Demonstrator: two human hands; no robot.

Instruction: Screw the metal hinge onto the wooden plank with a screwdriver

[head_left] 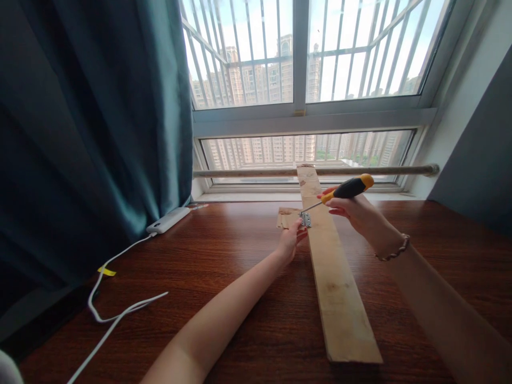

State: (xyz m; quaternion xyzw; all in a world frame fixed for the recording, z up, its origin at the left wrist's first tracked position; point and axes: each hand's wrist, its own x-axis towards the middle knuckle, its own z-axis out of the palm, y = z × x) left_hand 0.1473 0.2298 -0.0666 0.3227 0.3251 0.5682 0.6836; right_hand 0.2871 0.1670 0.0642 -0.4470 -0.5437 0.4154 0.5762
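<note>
A long wooden plank [338, 277] lies lengthwise on the table, its far end over by the window rail. A small wooden board [286, 217] meets its left side, and a metal hinge [305, 219] spans the joint. My left hand [290, 242] is closed at the hinge, thumb on its near left edge and fingers against the plank's side; the fingertips are partly hidden. My right hand [356, 210] grips a yellow and black screwdriver [352, 186], tilted, with its shaft running down left to the hinge. Whether the tip sits in a screw is too small to tell.
On the brown wooden table [224, 304], a white power strip [170, 220] lies at the left beside a dark blue curtain [168, 106]. Its white cable [94, 304] loops toward the front left, with a yellow tag [106, 271]. A metal rail [248, 173] crosses the barred window behind.
</note>
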